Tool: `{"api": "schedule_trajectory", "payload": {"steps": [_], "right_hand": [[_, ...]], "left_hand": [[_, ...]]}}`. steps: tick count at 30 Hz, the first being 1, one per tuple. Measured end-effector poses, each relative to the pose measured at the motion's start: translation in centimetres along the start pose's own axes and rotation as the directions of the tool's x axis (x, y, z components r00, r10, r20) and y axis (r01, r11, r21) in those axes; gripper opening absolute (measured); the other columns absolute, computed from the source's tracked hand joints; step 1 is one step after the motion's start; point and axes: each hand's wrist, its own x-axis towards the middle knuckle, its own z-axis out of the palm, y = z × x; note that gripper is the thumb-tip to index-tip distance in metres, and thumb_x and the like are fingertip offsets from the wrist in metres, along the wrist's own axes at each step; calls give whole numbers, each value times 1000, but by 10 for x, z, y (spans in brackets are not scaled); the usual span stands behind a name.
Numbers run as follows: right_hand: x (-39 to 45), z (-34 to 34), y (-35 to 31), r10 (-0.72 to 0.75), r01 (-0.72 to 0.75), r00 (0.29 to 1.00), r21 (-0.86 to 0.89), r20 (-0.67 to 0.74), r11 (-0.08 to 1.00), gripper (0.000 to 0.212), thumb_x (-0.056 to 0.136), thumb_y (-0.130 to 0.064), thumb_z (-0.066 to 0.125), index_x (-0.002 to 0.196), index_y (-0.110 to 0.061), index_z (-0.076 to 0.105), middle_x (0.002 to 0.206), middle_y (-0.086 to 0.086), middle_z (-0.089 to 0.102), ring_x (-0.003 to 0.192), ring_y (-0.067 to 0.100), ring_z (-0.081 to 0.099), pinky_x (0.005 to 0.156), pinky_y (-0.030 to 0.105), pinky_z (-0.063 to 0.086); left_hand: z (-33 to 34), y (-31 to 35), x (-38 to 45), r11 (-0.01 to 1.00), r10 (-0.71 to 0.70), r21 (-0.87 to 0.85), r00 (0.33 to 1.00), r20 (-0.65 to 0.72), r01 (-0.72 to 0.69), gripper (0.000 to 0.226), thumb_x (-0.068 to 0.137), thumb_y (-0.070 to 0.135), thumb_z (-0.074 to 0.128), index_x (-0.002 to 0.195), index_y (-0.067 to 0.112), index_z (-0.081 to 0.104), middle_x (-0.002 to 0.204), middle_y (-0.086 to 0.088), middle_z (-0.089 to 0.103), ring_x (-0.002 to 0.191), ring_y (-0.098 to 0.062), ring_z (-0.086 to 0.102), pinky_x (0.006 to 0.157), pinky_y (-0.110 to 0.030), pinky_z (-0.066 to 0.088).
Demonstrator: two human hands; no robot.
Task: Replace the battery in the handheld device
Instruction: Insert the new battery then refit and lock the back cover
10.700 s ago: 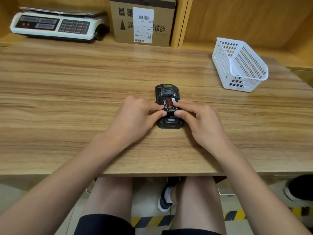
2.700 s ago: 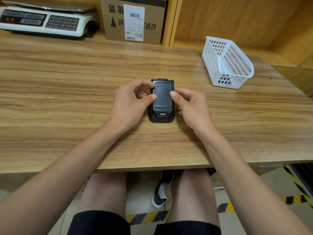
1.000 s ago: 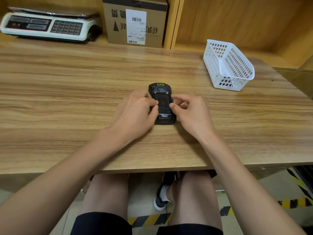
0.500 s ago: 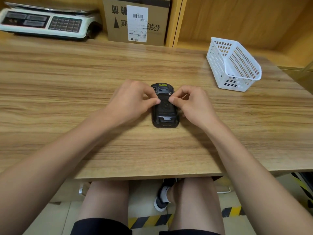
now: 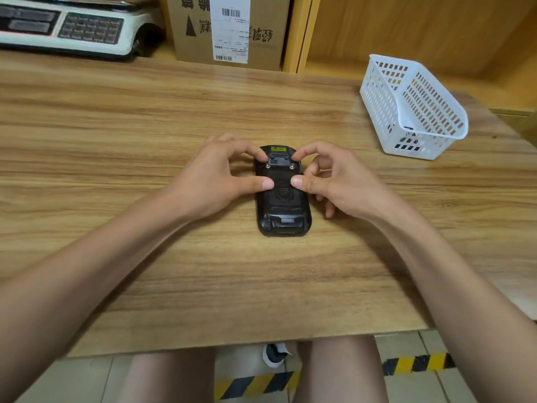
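1. Black handheld device [image 5: 283, 196], one, lies face down at mid counter [image 5: 116, 135]; its back cover, loose in the fingers seconds ago, now sits flush.
2. Left hand [image 5: 216, 181] and right hand [image 5: 334, 181], two, pinch the device's upper end, thumbs pressing the cover: probably latching it, the closing step.
3. One white basket [image 5: 412, 109] stands well apart.

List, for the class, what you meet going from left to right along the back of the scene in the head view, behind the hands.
Weighing scale → cardboard box → white basket.
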Motion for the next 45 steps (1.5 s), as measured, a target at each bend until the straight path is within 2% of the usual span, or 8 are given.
{"api": "schedule_trajectory", "payload": {"steps": [4,8,12,17,21,26,38,45], "right_hand": [[1,0,3,-11,11,1000,36,1,999,32,85,-18,75,114,-20,61,76,6,54,61,18,51,36,23,44],[1,0,4,-14,13,1000,54,7,998,31,85,-17,75,113,-18,61,77,9,54,61,18,51,36,23,44],[1,1,6,-18,18,1000,61,0,998,28,84,-17,75,110,-18,63,77,8,54,61,18,51,36,23,45],[2,1,7,-17,17,1000,60,-2,998,27,84,-18,75,109,-18,63,77,10,54,62,19,51,36,23,45],[2,2,6,-21,22,1000,54,-9,998,24,85,-16,75,105,-15,63,80,10,52,61,19,50,35,23,44],[1,3,6,-6,8,999,56,-43,998,22,83,-17,76,100,-15,62,82,4,52,62,18,52,35,23,44],[0,7,7,-9,11,995,24,-98,1000,24,83,-18,77,103,-15,65,82,-1,52,64,16,53,36,26,46],[0,7,8,-14,17,995,38,-99,999,24,83,-17,76,105,-14,64,81,-1,51,65,16,51,37,25,47]], "left_hand": [[1,-1,1,1000,23,-2,1000,10,-23,49,64,61,75,106,36,70,115,8,60,121,-14,50,110,-40,36],[0,-2,2,999,29,-20,999,13,-29,39,73,44,81,109,32,70,118,7,59,122,-15,49,110,-39,35],[0,-2,2,999,38,11,999,19,-38,39,74,43,80,110,32,69,119,7,58,123,-14,48,110,-37,34],[0,-2,2,998,48,46,998,34,-50,46,73,55,76,112,33,68,118,7,57,123,-14,46,109,-38,33],[-1,-5,2,993,81,79,995,66,-86,42,76,58,71,112,38,65,118,10,55,122,-13,44,108,-40,34],[-2,-4,3,994,63,90,995,81,-70,52,69,70,64,111,40,65,120,10,55,122,-11,43,106,-36,33],[-4,0,6,995,32,92,992,120,-43,38,79,48,74,113,35,63,122,3,53,123,-15,41,106,-36,33],[-6,3,6,995,10,93,987,161,-25,37,80,47,72,113,34,61,120,0,51,121,-15,38,97,-29,30]]}}
